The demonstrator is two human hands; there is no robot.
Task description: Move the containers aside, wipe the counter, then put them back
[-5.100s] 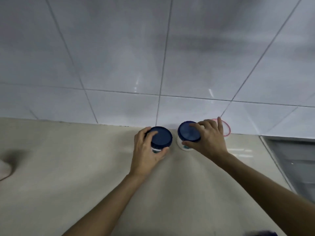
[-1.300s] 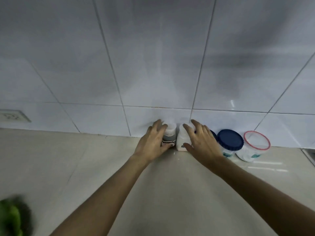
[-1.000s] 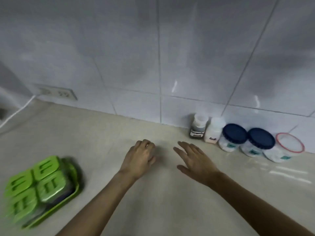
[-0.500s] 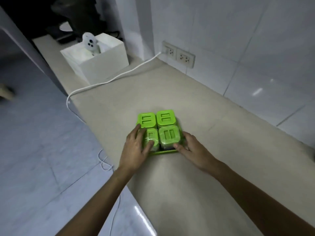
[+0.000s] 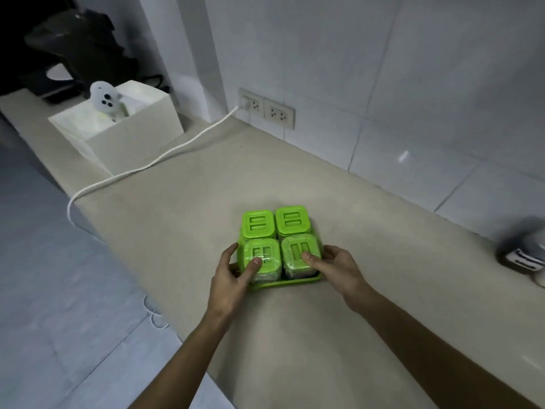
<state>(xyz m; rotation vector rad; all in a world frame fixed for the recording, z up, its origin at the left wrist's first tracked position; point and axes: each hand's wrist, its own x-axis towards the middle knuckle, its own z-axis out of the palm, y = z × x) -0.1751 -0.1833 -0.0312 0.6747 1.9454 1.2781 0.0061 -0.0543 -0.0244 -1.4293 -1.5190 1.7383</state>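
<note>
A green tray (image 5: pixel 283 283) sits on the beige counter (image 5: pixel 206 196) and carries several square jars with green lids (image 5: pixel 292 221). My left hand (image 5: pixel 233 274) grips the tray's left side, thumb pressed on the near-left jar. My right hand (image 5: pixel 336 265) grips the right side, thumb on the near-right jar. At the right edge of view a small jar (image 5: pixel 522 255) stands by the wall, blurred.
A white box (image 5: pixel 126 134) with a small white device in it stands at the counter's far left. A white cable (image 5: pixel 165 156) runs from the wall sockets (image 5: pixel 267 107) across the counter and over its front edge. Dark objects lie behind the box.
Earlier my hands left the jars by the wall and swung left to the green tray. Over the last half second they closed tighter on its two sides; the tray sits farther from the counter's front edge.
</note>
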